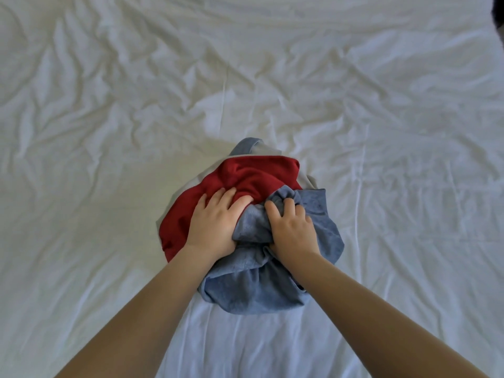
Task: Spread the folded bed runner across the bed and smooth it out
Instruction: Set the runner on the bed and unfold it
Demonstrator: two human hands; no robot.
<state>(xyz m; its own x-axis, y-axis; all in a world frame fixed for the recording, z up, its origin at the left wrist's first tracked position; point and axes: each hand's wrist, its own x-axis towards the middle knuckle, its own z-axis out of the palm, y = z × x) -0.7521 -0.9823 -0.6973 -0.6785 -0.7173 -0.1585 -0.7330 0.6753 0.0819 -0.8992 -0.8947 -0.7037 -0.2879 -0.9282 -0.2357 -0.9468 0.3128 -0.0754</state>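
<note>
the bed runner (253, 173) lies in a bunched heap on the near middle of the bed (109, 105), on top of the wrinkled white sheet (381, 132). it shows a red face, a blue face and a pale edge at the far side. it is not yet spread at all, so the task looks to be at its very start.

the cloth reads as soft and limp, with loose, deep folds and no stiffness to hold a shape. it is probably light enough to lift and shake open, and it should drag over the sheet rather than slide freely, likely pulling the sheet's wrinkles with it. the best hold would be on an edge or two corners, not on the middle of the heap, so the folds can drop out as the hands move apart. the pale edge at the far side seems the easiest place to find one.

the left hand (215, 222) lies on the red part with fingers spread and only slightly bent, the tips sunk into a fold where red meets blue. its thumb is hidden under the blue cloth, so i cannot tell whether it pinches the runner or only presses on it.

the right hand (290, 230) is closed tight, fingers curled round a gathered wad of the blue part, just beside the left hand.
</note>
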